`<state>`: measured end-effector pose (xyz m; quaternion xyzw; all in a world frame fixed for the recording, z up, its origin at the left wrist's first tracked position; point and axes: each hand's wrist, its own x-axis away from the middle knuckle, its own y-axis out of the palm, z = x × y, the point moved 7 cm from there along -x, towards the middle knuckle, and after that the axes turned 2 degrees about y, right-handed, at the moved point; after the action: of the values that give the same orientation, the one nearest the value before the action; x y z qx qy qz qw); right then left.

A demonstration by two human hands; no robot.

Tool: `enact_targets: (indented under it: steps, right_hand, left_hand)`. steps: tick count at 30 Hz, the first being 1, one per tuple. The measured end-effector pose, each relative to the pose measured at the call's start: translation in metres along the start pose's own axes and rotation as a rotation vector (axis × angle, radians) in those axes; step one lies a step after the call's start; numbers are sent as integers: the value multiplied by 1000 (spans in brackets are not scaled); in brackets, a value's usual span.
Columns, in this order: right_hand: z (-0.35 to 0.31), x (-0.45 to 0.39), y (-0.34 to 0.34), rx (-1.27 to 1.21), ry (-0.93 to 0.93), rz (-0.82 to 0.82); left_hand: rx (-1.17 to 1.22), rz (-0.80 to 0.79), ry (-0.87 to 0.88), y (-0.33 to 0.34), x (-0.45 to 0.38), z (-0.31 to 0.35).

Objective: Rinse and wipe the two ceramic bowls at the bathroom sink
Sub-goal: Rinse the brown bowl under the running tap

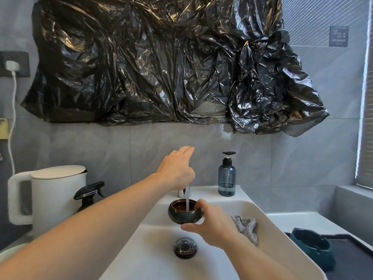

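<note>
Under the running water, right hand [212, 225] fingers grip the dark bowl's [182, 214] rim

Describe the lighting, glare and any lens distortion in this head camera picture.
Head view: daylight comes in from the window at right; bright glare streaks the black plastic sheet on the wall; wide-angle distortion bends the sink rim and stretches the forearms at the frame's bottom; the dark bowl in the right hand stays sharp, while the water stream reads as a pale blur.
</note>
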<state>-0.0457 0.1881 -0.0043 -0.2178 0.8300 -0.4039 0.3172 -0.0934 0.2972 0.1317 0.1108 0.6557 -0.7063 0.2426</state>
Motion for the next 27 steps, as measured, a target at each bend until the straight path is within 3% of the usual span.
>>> enact_targets:
  steps: [24, 27]
  right_hand:
    - [0, 3, -4, 35, 37, 7]
    - [-1, 3, -6, 24, 38, 7]
  left_hand:
    - [102, -21, -19, -13, 0, -3]
    - [254, 72, -4, -11, 16, -13]
